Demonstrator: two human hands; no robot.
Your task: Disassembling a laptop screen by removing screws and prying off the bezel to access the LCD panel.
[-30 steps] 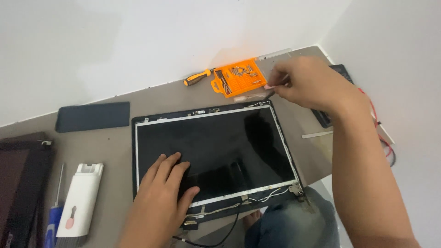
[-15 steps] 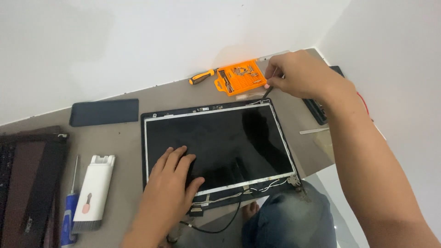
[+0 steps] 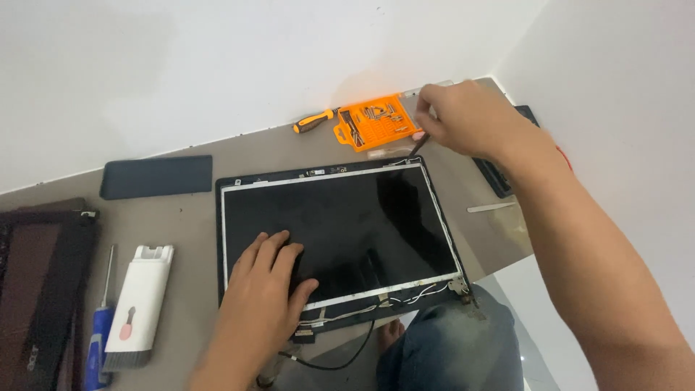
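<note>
Pressing flat on the glossy black laptop screen panel (image 3: 340, 239), your left hand (image 3: 264, 286) lies with fingers spread wide near its 7 o'clock corner, holding nothing, only steadying. Thin loose cables (image 3: 340, 355) trail off the near edge toward your knee; a snag there could, I judge, tug the connector. The panel sits in its dark frame on the smooth grey table (image 3: 181, 210), overhanging the edge slightly, so a hard push might tip it or crack the glass. At 1 o'clock your right hand (image 3: 463, 119) pinches a slim dark tool (image 3: 418, 145), its tip at the far right corner of the panel; a slip could scratch the screen. Just beyond lie an orange plastic bit case (image 3: 376, 127) and an orange-handled screwdriver (image 3: 313, 123). At 9 o'clock rests a white rectangular cleaning kit (image 3: 141, 297).
</note>
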